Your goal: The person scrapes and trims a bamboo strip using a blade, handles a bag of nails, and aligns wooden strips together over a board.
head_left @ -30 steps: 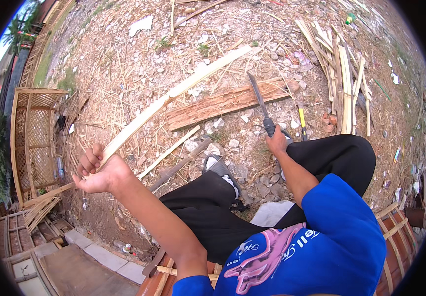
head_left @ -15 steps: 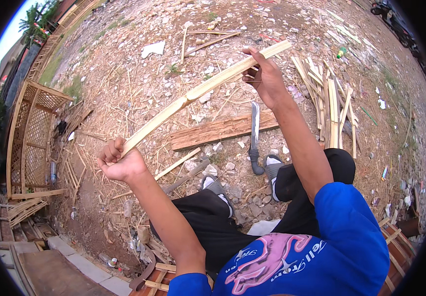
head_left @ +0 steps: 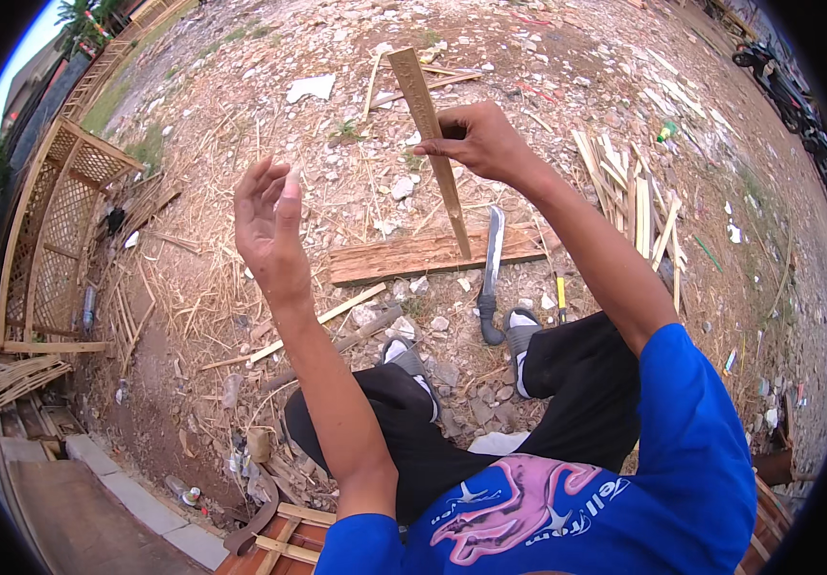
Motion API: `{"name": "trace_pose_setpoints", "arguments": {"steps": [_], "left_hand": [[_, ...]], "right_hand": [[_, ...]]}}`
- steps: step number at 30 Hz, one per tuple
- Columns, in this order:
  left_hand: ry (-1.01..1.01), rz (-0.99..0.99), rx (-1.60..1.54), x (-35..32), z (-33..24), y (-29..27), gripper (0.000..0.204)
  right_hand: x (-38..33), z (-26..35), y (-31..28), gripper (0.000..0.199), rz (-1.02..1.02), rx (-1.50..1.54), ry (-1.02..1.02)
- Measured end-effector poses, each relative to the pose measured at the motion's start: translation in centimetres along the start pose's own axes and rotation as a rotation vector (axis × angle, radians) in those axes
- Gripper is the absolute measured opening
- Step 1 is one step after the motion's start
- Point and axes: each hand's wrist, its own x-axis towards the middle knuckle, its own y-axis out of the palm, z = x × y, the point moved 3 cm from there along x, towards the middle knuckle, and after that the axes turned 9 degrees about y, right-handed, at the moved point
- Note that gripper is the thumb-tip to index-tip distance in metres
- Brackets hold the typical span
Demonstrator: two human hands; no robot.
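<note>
In my right hand [head_left: 482, 144] is a split bamboo strip [head_left: 451, 197], pinched between thumb and fingers near its upper part. The strip stands nearly upright, tilted slightly, and its lower end meets the weathered wooden plank [head_left: 380, 263] on the ground; whether it touches I cannot tell. My left hand [head_left: 274, 235] is raised to the left of the strip, holding nothing, its fingers loosely bent and apart. A machete [head_left: 493, 259] with a dark handle lies by the plank, its blade pointing away from me between my feet and the strip.
Several split bamboo strips [head_left: 643, 216] lie heaped at the right. A yellow-handled tool [head_left: 561, 295] is beside my right knee. Loose slats [head_left: 322, 321] lie before my left foot. A bamboo lattice frame [head_left: 54, 249] stands at the left. Stones and straw litter the ground; parked motorcycles [head_left: 787, 101] are far right.
My left hand has let go of the bamboo strip and lifted. My right hand has swung the strip from a slanting, near-level position to upright over the plank. The yellow-handled tool has come into view.
</note>
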Motion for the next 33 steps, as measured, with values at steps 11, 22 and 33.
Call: {"name": "trace_pose_setpoints", "arguments": {"steps": [11, 22, 33], "left_hand": [[-0.189, 0.253, 0.069, -1.3, 4.1, 2.6, 0.030], [-0.128, 0.050, 0.344, -2.8, 7.4, 2.7, 0.018], [-0.097, 0.010, -0.068, -3.3, 8.9, 1.8, 0.012]], "right_hand": [[0.3, -1.1, 9.1, 0.033, 0.288, -0.307, -0.183], [-24.6, -37.6, 21.2, 0.064, -0.083, -0.138, 1.221], [-22.7, -35.9, 25.8, 0.080, 0.116, -0.199, 1.274]]}}
